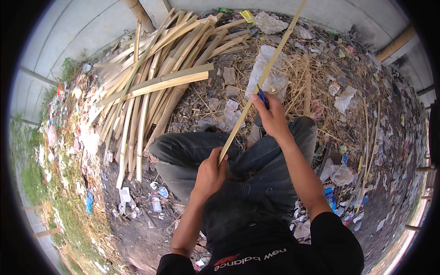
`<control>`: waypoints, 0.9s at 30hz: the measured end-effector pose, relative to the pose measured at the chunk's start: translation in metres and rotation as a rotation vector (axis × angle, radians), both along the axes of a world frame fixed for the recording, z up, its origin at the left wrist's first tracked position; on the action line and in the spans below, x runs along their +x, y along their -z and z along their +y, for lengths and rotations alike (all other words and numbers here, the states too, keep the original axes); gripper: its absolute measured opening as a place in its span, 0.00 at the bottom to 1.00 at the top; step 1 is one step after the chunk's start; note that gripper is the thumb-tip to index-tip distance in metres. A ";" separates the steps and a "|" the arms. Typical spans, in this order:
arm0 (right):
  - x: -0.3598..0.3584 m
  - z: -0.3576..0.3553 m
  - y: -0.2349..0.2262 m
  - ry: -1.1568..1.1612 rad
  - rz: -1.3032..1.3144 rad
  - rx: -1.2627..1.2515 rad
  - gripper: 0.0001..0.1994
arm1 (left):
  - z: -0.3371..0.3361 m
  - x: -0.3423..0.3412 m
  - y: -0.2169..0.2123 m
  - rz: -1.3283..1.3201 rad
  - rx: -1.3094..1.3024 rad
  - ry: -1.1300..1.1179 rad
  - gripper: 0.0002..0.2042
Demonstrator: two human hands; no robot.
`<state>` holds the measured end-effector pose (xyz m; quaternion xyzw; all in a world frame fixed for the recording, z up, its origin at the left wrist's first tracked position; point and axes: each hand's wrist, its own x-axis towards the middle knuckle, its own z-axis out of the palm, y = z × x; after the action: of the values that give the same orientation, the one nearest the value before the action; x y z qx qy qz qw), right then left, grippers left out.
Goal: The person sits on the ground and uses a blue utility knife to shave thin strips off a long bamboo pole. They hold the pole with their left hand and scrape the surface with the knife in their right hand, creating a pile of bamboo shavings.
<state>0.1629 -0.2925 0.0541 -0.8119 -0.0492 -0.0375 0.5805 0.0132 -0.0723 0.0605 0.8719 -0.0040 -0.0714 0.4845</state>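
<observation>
Grey panelled walls (59,41) bend around a dark earth floor (137,250) strewn with litter. At far left, green plants (32,176) and sunlit scraps fill the ground, a blue scrap (89,201) among them. Next comes a loose pile of split bamboo (151,85), heaped near the wall and a bamboo post (140,16). Right of it, above the crossed legs (192,149), the left hand (211,174) is clamped around the lower end of a long bamboo strip (279,49), which slants up and right past a pale sheet (260,59) to the top edge. Fingers of the right hand (275,119) close around a blue-handled knife (263,97) at the strip. Farther right lie dry straw (295,103), a clear plastic bag (342,175), a blue packet (330,199) and thin sticks (374,133) on the littered soil.
</observation>
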 end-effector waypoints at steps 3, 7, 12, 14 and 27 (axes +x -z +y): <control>-0.024 0.000 -0.008 -0.107 0.011 -0.187 0.26 | 0.001 0.002 0.004 -0.026 -0.025 -0.015 0.11; -0.066 0.014 0.001 -0.297 -0.017 -0.431 0.29 | 0.004 0.008 0.002 0.025 -0.072 -0.031 0.11; -0.099 0.031 0.021 -0.478 -0.112 -0.548 0.30 | 0.010 0.008 0.016 -0.017 -0.121 -0.017 0.11; -0.100 0.034 0.025 -0.510 -0.130 -0.560 0.30 | 0.012 0.006 0.018 -0.016 -0.102 0.008 0.11; -0.041 0.027 0.008 -0.203 -0.211 -0.654 0.30 | 0.016 0.037 -0.010 -0.076 -0.007 0.044 0.11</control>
<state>0.1222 -0.2655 0.0460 -0.9375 -0.1984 -0.0455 0.2824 0.0499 -0.0563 0.0707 0.8720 -0.0418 -0.0487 0.4852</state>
